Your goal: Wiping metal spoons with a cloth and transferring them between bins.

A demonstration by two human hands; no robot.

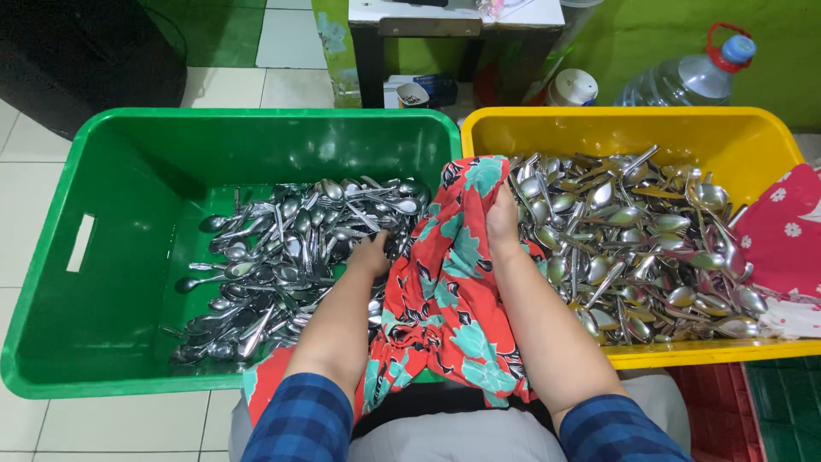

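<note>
A green plastic crate (111, 257) on the left holds a pile of steel spoons (282, 248). A yellow crate (744, 137) on the right is filled with more steel spoons (641, 248). A red cloth with teal flowers (445, 299) drapes over the two crates' shared edge and onto my lap. My left hand (369, 254) reaches into the green crate with its fingers down among the spoons; what they hold is hidden. My right hand (501, 218) grips the upper part of the cloth at the yellow crate's edge.
A red cloth with white flowers (782, 235) lies over the yellow crate's right rim. Behind the crates stand a large water bottle (684, 79), a white-lidded jar (571, 87) and a dark table leg (369, 64). White floor tiles (26, 171) lie on the left.
</note>
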